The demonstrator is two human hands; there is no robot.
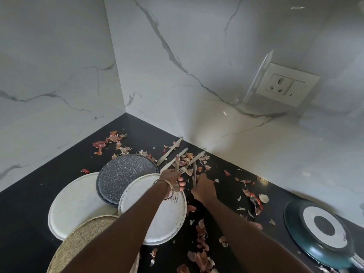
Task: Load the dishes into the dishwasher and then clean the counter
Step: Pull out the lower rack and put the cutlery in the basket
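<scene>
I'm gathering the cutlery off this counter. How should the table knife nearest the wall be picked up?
Judging by its pose, pinch the table knife by its broader handle end, lower left near the speckled grey plate. It lies flat and diagonal on the black counter, blade toward the wall, so come from above, on the plate side.

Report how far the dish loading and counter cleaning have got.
Early stage. Nothing looks loaded: no dishwasher is in view. In hand: the left hand grips a fork and other cutlery, and the right hand pinches another piece. Left: the knives, the white plate, the speckled plate, the pan, and onion peels across the counter.
</scene>
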